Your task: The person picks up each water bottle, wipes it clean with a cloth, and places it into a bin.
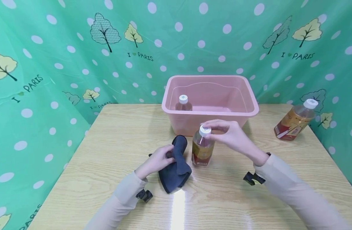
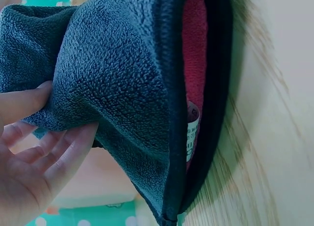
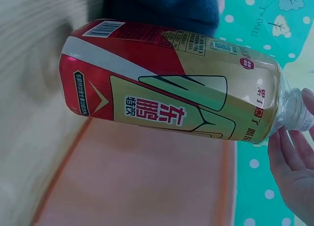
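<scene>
My left hand pinches a dark blue towel between thumb and fingers. In the left wrist view the towel is fuzzy and bunched, with a dark bound edge, a reddish layer and a white tag. Just right of it stands an upright drink bottle, and my right hand holds it at its white cap. The right wrist view shows the bottle's red and gold label, with the fingers around the neck and cap. Its base is at or close to the table; the exact contact cannot be told.
A pink plastic bin stands behind the hands, with one white-capped bottle inside at its left. Another red and gold bottle stands at the table's right side. A green polka-dot curtain hangs behind the wooden table.
</scene>
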The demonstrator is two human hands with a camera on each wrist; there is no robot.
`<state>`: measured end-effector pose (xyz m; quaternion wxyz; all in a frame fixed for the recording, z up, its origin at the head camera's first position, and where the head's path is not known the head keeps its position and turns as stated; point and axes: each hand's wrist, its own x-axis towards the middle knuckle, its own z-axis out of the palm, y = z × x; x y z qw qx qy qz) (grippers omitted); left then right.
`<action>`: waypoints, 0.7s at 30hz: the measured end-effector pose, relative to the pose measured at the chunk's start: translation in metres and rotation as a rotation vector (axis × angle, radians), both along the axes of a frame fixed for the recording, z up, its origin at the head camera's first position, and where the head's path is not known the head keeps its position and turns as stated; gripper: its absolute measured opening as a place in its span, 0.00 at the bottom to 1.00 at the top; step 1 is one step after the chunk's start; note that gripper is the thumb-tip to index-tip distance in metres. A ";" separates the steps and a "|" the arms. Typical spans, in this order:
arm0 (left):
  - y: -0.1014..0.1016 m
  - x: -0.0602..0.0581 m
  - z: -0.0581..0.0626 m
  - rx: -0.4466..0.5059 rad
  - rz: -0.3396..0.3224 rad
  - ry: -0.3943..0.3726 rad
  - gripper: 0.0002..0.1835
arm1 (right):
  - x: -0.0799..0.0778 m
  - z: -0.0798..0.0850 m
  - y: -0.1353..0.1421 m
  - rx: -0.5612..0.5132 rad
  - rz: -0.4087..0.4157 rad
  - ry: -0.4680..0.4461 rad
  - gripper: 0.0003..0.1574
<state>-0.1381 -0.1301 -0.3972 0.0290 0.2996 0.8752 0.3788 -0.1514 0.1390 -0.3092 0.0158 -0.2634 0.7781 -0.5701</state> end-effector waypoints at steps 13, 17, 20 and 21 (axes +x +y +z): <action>-0.006 0.003 0.000 0.032 0.009 -0.019 0.08 | -0.019 0.036 0.005 0.035 -0.028 0.006 0.23; -0.007 0.004 0.000 0.032 0.014 -0.016 0.08 | -0.027 0.048 0.007 0.041 -0.033 0.002 0.24; -0.007 0.004 0.000 0.041 0.016 -0.017 0.08 | -0.032 0.059 0.008 0.052 -0.054 0.005 0.24; -0.008 0.004 0.000 0.046 0.016 -0.020 0.08 | -0.033 0.062 0.009 0.055 -0.061 0.003 0.24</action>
